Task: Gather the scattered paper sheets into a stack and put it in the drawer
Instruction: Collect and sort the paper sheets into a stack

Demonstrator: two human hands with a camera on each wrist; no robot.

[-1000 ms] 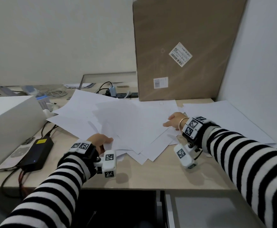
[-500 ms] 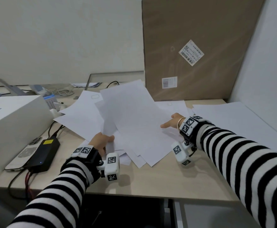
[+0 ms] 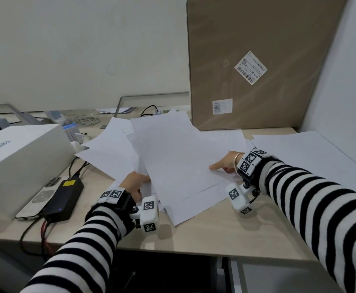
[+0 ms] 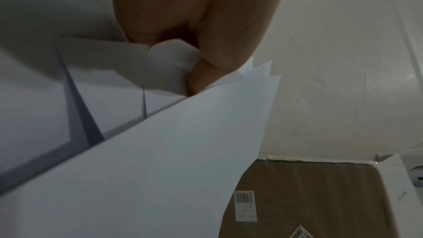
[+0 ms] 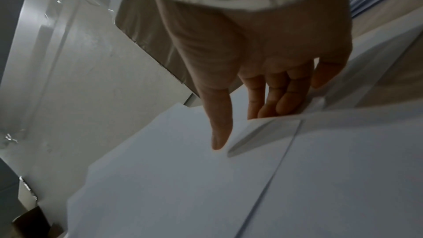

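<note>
Several white paper sheets (image 3: pixel 179 166) form a loose, fanned bundle raised off the desk (image 3: pixel 215 233) at a tilt. My left hand (image 3: pixel 136 183) grips the bundle's left edge; the left wrist view shows thumb and fingers pinching several sheet corners (image 4: pixel 251 71). My right hand (image 3: pixel 223 163) holds the right edge, thumb (image 5: pixel 219 133) on top and fingers (image 5: pixel 274 104) slid underneath. More sheets lie flat at the left (image 3: pixel 107 153) and at the far right (image 3: pixel 310 153). A grey drawer front (image 3: pixel 278 278) shows below the desk edge.
A tall cardboard box (image 3: pixel 257 60) leans on the wall behind the sheets. A white box (image 3: pixel 18 157), a black power adapter (image 3: pixel 65 197) and cables (image 3: pixel 33 235) crowd the left side. The white wall (image 3: pixel 342 92) borders the desk on the right.
The sheets lay flat and spread a second ago. Both hands have since raised and drawn them into a tilted bundle, and the right hand has moved left.
</note>
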